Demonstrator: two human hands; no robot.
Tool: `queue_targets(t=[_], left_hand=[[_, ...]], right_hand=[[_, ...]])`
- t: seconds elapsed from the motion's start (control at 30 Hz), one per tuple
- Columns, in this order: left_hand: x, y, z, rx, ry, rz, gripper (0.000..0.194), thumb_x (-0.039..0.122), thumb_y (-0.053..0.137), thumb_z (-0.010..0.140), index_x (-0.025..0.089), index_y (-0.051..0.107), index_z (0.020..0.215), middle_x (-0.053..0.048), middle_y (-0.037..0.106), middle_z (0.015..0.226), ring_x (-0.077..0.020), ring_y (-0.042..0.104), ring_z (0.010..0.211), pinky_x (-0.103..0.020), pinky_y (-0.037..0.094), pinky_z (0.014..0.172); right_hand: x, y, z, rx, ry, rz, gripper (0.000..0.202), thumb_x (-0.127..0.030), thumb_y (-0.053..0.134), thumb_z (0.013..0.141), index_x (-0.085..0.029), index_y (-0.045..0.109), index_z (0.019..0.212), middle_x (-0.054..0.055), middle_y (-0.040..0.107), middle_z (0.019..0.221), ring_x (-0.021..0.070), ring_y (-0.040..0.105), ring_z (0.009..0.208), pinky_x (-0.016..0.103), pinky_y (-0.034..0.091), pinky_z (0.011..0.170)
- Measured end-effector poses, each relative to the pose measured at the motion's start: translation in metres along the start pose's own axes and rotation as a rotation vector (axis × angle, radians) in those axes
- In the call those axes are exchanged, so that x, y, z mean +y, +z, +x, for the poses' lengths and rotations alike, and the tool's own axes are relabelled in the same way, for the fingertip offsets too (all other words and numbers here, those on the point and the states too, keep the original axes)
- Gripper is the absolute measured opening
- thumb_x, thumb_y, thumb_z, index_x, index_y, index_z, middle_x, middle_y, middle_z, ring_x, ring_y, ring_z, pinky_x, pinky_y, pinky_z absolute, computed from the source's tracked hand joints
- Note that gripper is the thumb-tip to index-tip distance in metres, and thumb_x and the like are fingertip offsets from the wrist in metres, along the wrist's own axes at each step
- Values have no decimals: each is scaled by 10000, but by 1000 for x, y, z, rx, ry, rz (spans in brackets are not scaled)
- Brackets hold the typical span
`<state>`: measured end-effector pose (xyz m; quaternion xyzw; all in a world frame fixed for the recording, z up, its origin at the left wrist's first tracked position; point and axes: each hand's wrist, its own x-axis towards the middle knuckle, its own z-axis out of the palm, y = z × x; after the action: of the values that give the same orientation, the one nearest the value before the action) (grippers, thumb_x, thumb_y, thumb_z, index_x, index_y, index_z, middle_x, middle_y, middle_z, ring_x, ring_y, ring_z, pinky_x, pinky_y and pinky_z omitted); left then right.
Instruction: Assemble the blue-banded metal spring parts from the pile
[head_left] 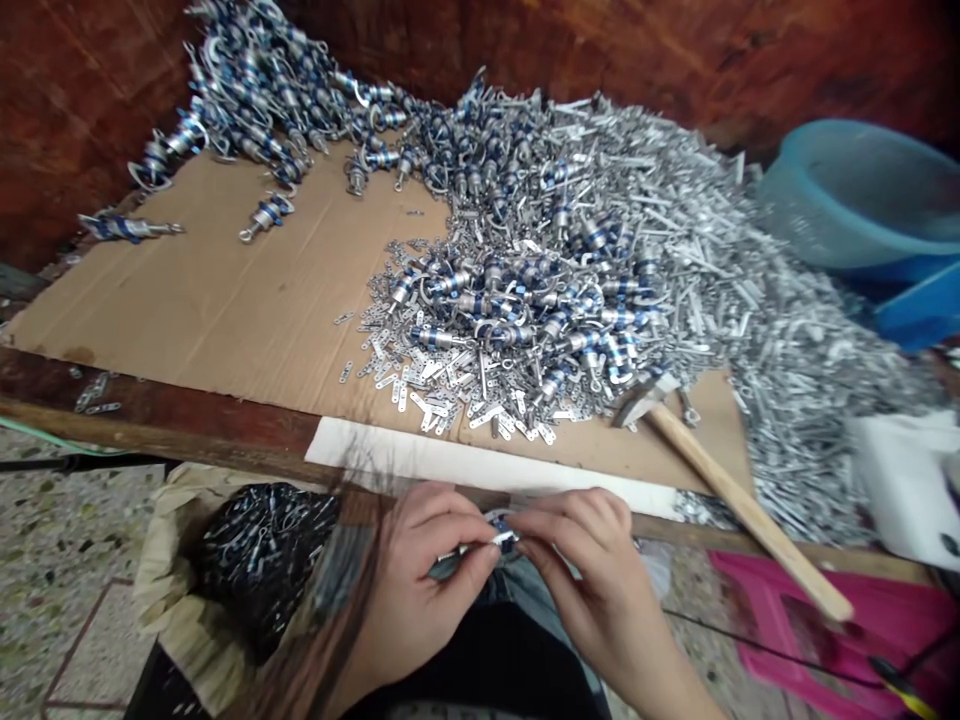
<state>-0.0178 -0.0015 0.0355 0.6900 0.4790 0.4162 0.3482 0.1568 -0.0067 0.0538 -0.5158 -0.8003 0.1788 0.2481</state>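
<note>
Just in front of the table's near edge, my left hand (437, 562) and my right hand (583, 555) meet with thumbs and fingers pinched together. Between them is a small blue-and-silver metal fitting (504, 538), gripped from both sides and largely covered by the fingertips. Straight ahead on the cardboard lies a heap of similar blue-and-silver fittings (517, 305) with rings and curved hooks. Small flat metal links with holes (427, 408) are scattered at its front. A hammer (739, 490) with a wooden handle rests to the right, its handle reaching past the table edge.
Long silver metal pieces (675, 210) are piled high on the right, near a blue bucket (862, 195). More fittings (255, 90) are heaped at back left. A paper sack (169, 560) lined with black plastic holds metal parts. A pink plastic stool (757, 610) stands lower right.
</note>
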Motion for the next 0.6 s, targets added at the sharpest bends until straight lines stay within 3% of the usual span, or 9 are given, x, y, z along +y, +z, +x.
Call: queue_targets(t=[0.17,0.4,0.6], left_hand=[[-2,-3,-2,-98,-25,-29,117,91,577,782,176,656,769,-17,632,727,-143,583,716,-273,483,689],[-8,-1,-6,-54,115,126,113,93,579,790,177,641,833,-25,647,754,-158,591,744,-297,491,739],[-11,2,-11,-62,100,165,90,141,538,845,164,615,807,-19,637,766,-147,578,762,-334,465,830]], right_hand=[[-2,-1,3,-177,86,136,165,-75,507,830,-228,551,874,-15,608,811,149,520,786,339,326,775],[-4,7,3,-199,117,121,137,-76,478,834,-211,499,830,-8,590,790,157,501,754,335,314,741],[-4,12,0,-233,147,117,130,-98,442,863,-209,490,816,-9,580,781,154,499,754,330,297,753]])
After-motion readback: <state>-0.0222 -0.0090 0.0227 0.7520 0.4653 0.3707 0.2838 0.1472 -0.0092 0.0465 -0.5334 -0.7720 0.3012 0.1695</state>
